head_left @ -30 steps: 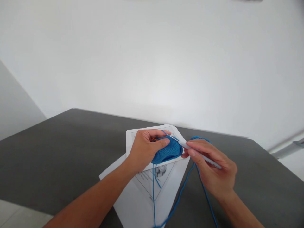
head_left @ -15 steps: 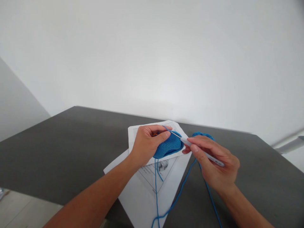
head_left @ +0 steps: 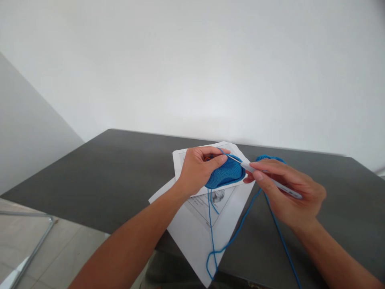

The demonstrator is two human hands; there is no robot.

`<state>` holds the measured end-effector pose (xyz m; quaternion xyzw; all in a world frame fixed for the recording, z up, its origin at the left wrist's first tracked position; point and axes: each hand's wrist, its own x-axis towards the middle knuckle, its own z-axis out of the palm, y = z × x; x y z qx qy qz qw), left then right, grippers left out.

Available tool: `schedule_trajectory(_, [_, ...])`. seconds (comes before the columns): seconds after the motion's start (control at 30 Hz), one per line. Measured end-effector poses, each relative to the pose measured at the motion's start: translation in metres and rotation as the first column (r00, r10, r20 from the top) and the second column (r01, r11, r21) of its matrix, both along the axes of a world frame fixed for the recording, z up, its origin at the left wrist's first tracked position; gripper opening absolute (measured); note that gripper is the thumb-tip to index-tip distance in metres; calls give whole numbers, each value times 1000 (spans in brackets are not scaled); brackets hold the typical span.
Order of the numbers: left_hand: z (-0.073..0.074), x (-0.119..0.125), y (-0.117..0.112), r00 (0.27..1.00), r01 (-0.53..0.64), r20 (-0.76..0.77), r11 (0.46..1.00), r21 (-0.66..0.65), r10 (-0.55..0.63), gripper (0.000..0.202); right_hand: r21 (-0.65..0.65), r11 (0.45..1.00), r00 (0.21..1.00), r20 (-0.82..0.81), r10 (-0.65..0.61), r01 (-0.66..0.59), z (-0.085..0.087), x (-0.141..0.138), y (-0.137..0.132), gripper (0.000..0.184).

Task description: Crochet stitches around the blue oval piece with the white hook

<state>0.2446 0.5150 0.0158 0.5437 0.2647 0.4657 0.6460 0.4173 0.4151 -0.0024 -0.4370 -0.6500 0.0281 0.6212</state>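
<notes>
My left hand (head_left: pixel 200 166) grips a blue crochet piece (head_left: pixel 227 172) by its upper left edge, thumb and index finger pinched near the top rim. A strand of blue yarn runs over the index finger. In my right hand (head_left: pixel 288 192) is a crochet hook (head_left: pixel 278 184) with a light grey handle, held like a pen. Its thin metal shaft reaches to the piece's top edge beside my left fingertips. A bit of orange shows behind the left thumb. The hook's very tip is too small to make out.
Printed sheets of paper (head_left: pixel 192 224) lie on the dark table (head_left: pixel 90 176) under my hands. A bundle of blue yarn (head_left: pixel 269 157) sits behind my right hand. Loose blue strands trail over the paper and towards the near edge. A metal frame (head_left: pixel 36 245) stands on the floor at left.
The view has shifted, so the table, paper and both hands appear further right and slightly higher. My grips on the crochet piece and the hook look the same.
</notes>
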Motion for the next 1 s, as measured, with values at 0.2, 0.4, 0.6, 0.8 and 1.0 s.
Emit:
schedule_trajectory(0.2, [0, -1, 1, 1000, 9, -9, 1000, 6, -9, 16, 17, 1000, 1000, 30, -2, 2, 4, 0, 1, 24])
schedule_trajectory(0.4, [0, -2, 0, 1000, 8, 5, 1000, 19, -8, 13, 28, 1000, 999, 35, -6, 5, 2, 0, 1, 31])
schedule_trajectory(0.6, [-1, -1, 2, 1000, 19, 4, 1000, 15, -19, 12, 6, 1000, 999, 46, -15, 15, -1, 3, 0, 29])
schedule_trajectory(0.8, [0, -1, 2, 1000, 27, -6, 1000, 12, -27, 12, 37, 999, 998, 59, 9, -12, 3, 1, 1, 31])
schedule_trajectory(1.0, [0, -1, 2, 1000, 18, -22, 1000, 16, -18, 17, -15, 1000, 999, 40, -12, 13, 6, 0, 0, 25])
